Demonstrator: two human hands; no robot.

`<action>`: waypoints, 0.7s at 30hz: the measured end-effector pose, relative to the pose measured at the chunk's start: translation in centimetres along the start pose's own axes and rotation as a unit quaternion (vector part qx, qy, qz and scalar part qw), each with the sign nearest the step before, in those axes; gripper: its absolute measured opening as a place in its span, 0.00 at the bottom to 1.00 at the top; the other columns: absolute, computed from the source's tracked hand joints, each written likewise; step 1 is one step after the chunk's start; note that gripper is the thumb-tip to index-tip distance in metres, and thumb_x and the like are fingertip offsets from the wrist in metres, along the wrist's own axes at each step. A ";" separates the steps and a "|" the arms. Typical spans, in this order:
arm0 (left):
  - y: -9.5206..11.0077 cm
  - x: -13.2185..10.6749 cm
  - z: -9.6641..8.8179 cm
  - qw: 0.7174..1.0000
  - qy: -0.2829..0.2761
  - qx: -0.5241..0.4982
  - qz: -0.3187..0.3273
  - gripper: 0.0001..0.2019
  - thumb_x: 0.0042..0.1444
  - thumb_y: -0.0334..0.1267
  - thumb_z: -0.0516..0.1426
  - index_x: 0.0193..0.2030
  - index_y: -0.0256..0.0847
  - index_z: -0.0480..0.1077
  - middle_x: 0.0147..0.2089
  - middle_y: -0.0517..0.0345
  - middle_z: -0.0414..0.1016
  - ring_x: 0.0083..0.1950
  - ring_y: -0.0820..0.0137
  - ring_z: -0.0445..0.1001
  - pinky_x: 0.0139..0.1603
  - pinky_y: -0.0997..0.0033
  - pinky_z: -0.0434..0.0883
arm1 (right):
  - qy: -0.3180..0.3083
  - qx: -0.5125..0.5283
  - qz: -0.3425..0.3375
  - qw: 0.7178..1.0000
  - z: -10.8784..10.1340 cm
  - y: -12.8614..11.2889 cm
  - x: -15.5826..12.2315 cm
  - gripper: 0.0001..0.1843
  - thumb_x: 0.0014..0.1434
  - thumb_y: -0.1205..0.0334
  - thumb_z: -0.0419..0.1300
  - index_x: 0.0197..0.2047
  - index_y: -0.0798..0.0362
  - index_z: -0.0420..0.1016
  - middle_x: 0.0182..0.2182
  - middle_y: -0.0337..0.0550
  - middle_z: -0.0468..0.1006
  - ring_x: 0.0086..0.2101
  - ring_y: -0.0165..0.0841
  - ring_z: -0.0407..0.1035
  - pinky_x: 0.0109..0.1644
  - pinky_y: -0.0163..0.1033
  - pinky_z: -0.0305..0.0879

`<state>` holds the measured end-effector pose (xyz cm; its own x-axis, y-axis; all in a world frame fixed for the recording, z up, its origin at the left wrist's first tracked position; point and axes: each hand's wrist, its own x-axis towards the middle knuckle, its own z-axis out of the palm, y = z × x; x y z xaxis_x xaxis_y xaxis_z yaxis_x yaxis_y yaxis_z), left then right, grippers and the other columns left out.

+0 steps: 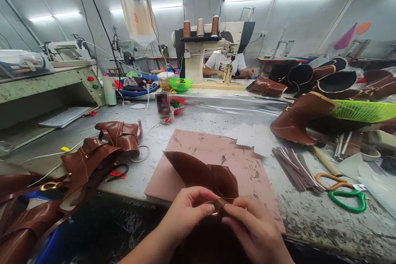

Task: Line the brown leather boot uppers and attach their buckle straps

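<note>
My left hand (188, 211) and my right hand (253, 225) meet at the bottom centre, both pinched on a narrow strap with a small metal ring (217, 207). The strap belongs to a brown leather piece (201, 173) that lies over the near edge of a pink cutting mat (216, 148) and hangs down towards me. Both sets of fingers are closed tight around the strap; the ring is partly hidden by my fingertips.
A pile of brown leather boot uppers (93, 156) lies at left, more boots (297, 117) and a green basket (365, 110) at right. Leather strips (293, 163), orange scissors (332, 179) and green scissors (349, 202) sit right of the mat. A seated person (225, 64) works behind a sewing machine (210, 45).
</note>
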<state>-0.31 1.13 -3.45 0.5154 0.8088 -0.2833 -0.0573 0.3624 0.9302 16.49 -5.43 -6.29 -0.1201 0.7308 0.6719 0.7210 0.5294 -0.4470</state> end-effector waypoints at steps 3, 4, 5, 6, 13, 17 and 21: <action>0.0 0.0 -0.1 0.999 -0.030 0.027 0.021 0.08 0.41 0.34 0.64 0.31 0.37 0.76 0.32 0.56 0.77 0.35 0.69 0.72 0.39 0.72 0.67 | -0.012 0.041 0.069 0.997 -0.1 0.1 0.2 0.02 0.56 0.63 0.57 0.35 0.51 0.70 0.28 0.40 0.74 0.28 0.30 0.71 0.30 0.33 0.70; 0.0 0.0 -0.1 0.998 -0.033 0.043 0.026 0.07 0.42 0.34 0.63 0.31 0.37 0.76 0.32 0.56 0.77 0.35 0.69 0.72 0.39 0.72 0.67 | -0.020 0.052 0.086 0.995 -0.1 0.2 0.2 0.02 0.56 0.62 0.58 0.34 0.50 0.69 0.27 0.38 0.74 0.27 0.30 0.70 0.29 0.32 0.70; 0.1 -0.1 -0.1 0.997 -0.034 0.060 0.030 0.07 0.42 0.33 0.62 0.31 0.37 0.76 0.31 0.56 0.77 0.35 0.69 0.72 0.39 0.72 0.67 | -0.029 0.057 0.095 0.993 -0.1 0.2 0.3 0.04 0.55 0.61 0.59 0.35 0.50 0.69 0.27 0.38 0.74 0.26 0.30 0.70 0.29 0.32 0.70; 0.1 -0.1 -0.1 0.995 -0.035 0.081 0.036 0.06 0.43 0.33 0.61 0.31 0.37 0.76 0.31 0.56 0.77 0.35 0.69 0.72 0.38 0.72 0.67 | -0.032 0.052 0.100 0.993 -0.1 0.2 0.3 0.06 0.54 0.60 0.59 0.37 0.50 0.69 0.29 0.39 0.75 0.26 0.29 0.70 0.29 0.32 0.70; 0.3 -0.6 -0.3 0.981 -0.055 0.168 0.075 0.07 0.48 0.32 0.56 0.32 0.38 0.75 0.34 0.55 0.77 0.36 0.68 0.72 0.39 0.72 0.66 | -0.085 0.033 0.078 0.993 -0.2 -0.1 1.1 0.11 0.51 0.72 0.52 0.36 0.49 0.69 0.36 0.42 0.73 0.36 0.33 0.71 0.36 0.35 0.70; 0.0 -0.8 -0.1 0.982 -0.005 0.175 0.076 0.07 0.46 0.31 0.57 0.35 0.39 0.67 0.30 0.59 0.72 0.34 0.70 0.69 0.36 0.73 0.64 | -0.141 0.052 0.110 0.982 -0.8 -0.7 1.9 0.10 0.51 0.72 0.54 0.36 0.49 0.68 0.31 0.38 0.71 0.30 0.30 0.69 0.32 0.33 0.68; -0.4 -0.8 0.3 0.980 0.005 0.186 0.072 0.07 0.46 0.31 0.56 0.32 0.39 0.62 0.29 0.61 0.68 0.33 0.72 0.67 0.35 0.74 0.63 | -0.231 0.079 0.166 0.955 -1.6 -1.2 3.3 0.01 0.55 0.63 0.57 0.33 0.49 0.68 0.28 0.36 0.72 0.28 0.29 0.68 0.30 0.32 0.65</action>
<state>-0.44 0.23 -3.53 0.5165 0.8442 -0.1437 0.1884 0.0517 0.9807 16.30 -4.38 -2.61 -0.2168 0.9629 0.1609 0.6641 0.2662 -0.6987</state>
